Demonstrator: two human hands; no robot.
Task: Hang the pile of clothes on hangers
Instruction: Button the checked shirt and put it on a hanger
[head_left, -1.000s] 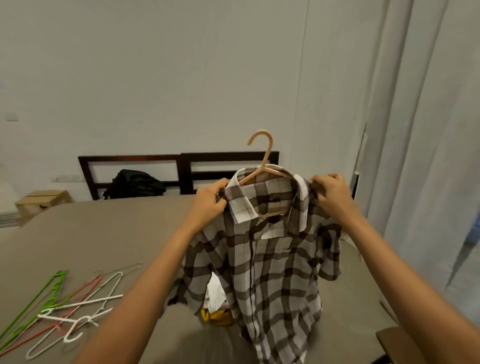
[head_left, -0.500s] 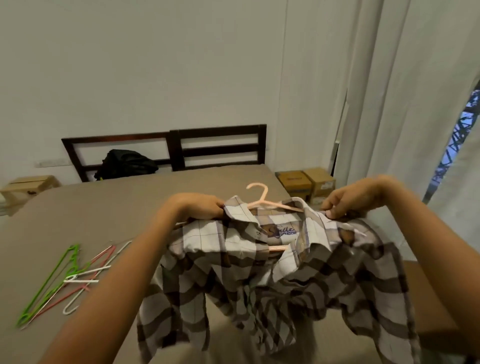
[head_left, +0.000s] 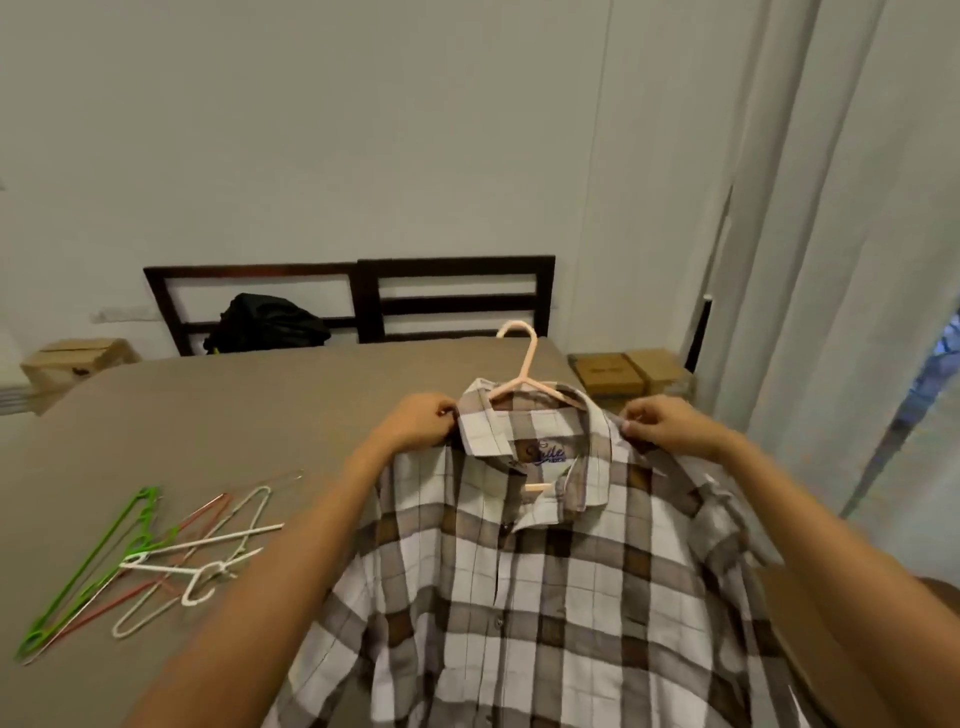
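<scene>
View from beside the bed, looking toward its head. A brown-and-white plaid shirt is spread front-up over the near right part of the bed, with the collar toward the headboard and the hem running out of view at the bottom. Whether the cloth rests fully on the sheet cannot be told. A pink plastic hanger sits inside the shirt. Its hook and neck stand out above the collar, and a short piece of its lower bar shows through the open neck, below the printed label.

The left hand holds the shoulder of the shirt just beside the collar, its fingers curled and pinching the cloth. The right hand does likewise on the opposite shoulder, fingers bent round a fold of fabric. Both forearms reach in from the lower edge, one along each side of the garment.

On the sheet to the left, well apart from the shirt, lie loose hangers in a tangle: green, white and reddish ones overlapping. A black bag rests against the dark slatted headboard. A cardboard box stands beyond the left side of the bed, and two more cardboard boxes stand at its far right corner, near a pale curtain.
</scene>
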